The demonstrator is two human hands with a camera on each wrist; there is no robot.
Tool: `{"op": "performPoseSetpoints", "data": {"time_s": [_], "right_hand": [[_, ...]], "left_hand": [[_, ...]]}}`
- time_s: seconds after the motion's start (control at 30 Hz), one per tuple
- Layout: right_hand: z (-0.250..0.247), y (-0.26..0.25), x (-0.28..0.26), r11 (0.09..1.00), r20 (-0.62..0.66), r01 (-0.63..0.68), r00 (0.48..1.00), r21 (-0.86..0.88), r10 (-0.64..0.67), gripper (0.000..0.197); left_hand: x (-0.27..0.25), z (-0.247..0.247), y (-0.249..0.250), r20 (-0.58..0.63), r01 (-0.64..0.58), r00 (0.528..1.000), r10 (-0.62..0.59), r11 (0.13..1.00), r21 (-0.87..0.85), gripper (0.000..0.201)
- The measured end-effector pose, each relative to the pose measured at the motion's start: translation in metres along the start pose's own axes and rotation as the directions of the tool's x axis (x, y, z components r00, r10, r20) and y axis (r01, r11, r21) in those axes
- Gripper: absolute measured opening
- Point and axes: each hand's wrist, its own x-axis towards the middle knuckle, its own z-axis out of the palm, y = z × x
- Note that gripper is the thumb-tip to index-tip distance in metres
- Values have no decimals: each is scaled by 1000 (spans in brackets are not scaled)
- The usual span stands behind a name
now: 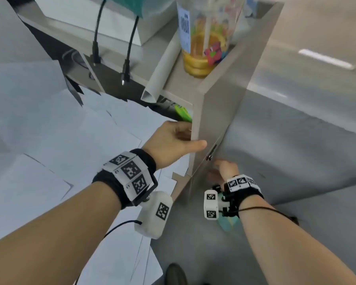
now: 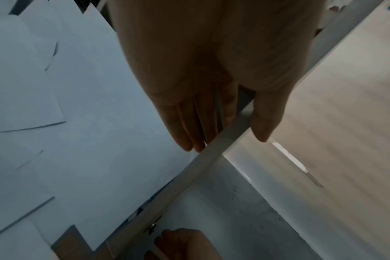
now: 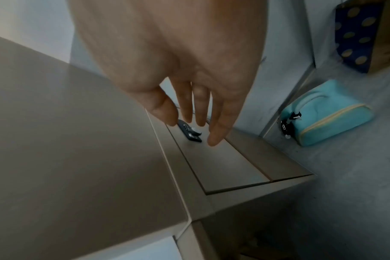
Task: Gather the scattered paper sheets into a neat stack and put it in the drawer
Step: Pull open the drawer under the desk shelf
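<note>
The right hand [image 1: 224,169] is low at the front of the drawer [image 3: 225,158], below the desk [image 3: 56,123] top. In the right wrist view its fingers [image 3: 220,126] are straight and slightly apart, tips at the small dark lock [image 3: 189,132] on the drawer face; they hold nothing, and whether they touch the lock cannot be told. On the floor [image 3: 345,193] beside the cabinet lies a light blue bag [image 3: 330,114].

Higher up, the left hand [image 1: 173,140] holds the edge of a beige side panel [image 1: 214,112] at the desk's end. The thumb lies on the outer face and the fingers [image 2: 189,123], held together, reach along the inner side, so the panel's edge sits between them.

The paper sheets [image 1: 60,140] lie scattered and overlapping on the desk to the left of that hand, not stacked; they spread from the near edge to the far side.

Farther back on the desk stand a clear bottle [image 1: 203,38] with yellow liquid, a rolled paper tube [image 1: 160,70] and two black cables [image 1: 130,48].
</note>
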Motion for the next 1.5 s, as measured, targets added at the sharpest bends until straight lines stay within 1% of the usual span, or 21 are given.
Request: {"op": "performPoseSetpoints", "data": {"time_s": [0.07, 0.13, 0.17, 0.33, 0.47, 0.6, 0.67, 0.73, 0.83, 0.87, 0.93, 1.0, 1.03, 1.13, 1.2, 1.23, 1.33, 1.43, 1.5], "right_hand": [[8, -3, 11, 998, 3, 8, 1000, -59, -8, 26], [15, -1, 23, 1000, 24, 28, 999, 6, -28, 28], [18, 2, 30, 999, 14, 31, 999, 20, -31, 28], [22, 13, 53, 994, -12, 92, 996, -57, -93, 24], [19, 16, 64, 988, -7, 110, 994, -106, -111, 15], [12, 18, 70, 983, -10, 115, 993, -141, -117, 14], [3, 21, 70, 982, -32, 110, 993, -153, -117, 12], [-5, 23, 68, 982, -86, 107, 989, -158, -122, 10], [-19, 24, 55, 987, -190, 103, 974, -122, -125, 19], [-21, 24, 48, 987, -228, 104, 965, -122, -130, 25], [-22, 27, 32, 984, -282, 103, 949, -147, -141, 42], [-17, 33, 16, 972, -270, 94, 951, -214, -151, 56], [-15, 37, 9, 957, -236, 87, 959, -275, -155, 56], [-14, 45, -6, 884, -130, 74, 980, -463, -150, 40], [-18, 47, -9, 856, -105, 91, 981, -509, -166, 31], [-22, 46, -10, 851, -111, 91, 979, -517, -173, 29], [-38, 43, -20, 833, -172, 34, 973, -552, -154, 26], [-67, 45, -26, 814, -238, -31, 962, -581, -134, 21], [-88, 49, -27, 801, -270, -71, 956, -595, -116, 17]], "left_hand": [[7, -3, -1, -4, -4, 1000, 4, 1000, -3, 24], [8, -7, -2, 9, -20, 1000, 20, 1000, 8, 23], [10, -8, -4, 16, -33, 999, 32, 999, 25, 22], [12, -11, -4, 39, -35, 999, 34, 999, 22, 20], [11, -9, -6, 32, -30, 999, 30, 1000, 8, 19], [11, -6, -8, 16, -17, 1000, 17, 1000, 2, 21], [9, -4, -7, 5, -13, 1000, 13, 1000, -4, 23], [8, -3, -6, -10, -11, 1000, 11, 1000, 4, 23], [5, 1, -6, -46, -5, 999, 6, 1000, 15, 20], [5, 2, -6, -61, -3, 998, 4, 1000, 14, 19], [3, 4, -6, -89, 2, 996, -1, 1000, 14, 17], [2, 6, -7, -107, 11, 994, -10, 1000, 12, 15], [2, 6, -6, -113, 14, 993, -12, 1000, 11, 15], [0, 10, -9, -137, 23, 990, -23, 1000, -3, 15], [-2, 12, -11, -160, 24, 987, -27, 999, -22, 15], [-2, 13, -11, -171, 24, 985, -29, 999, -32, 15], [-4, 17, -10, -197, 23, 980, -36, 998, -66, 14], [-6, 21, -12, -223, 18, 974, -39, 995, -95, 14], [-8, 25, -15, -237, 10, 971, -37, 993, -114, 19]]}}
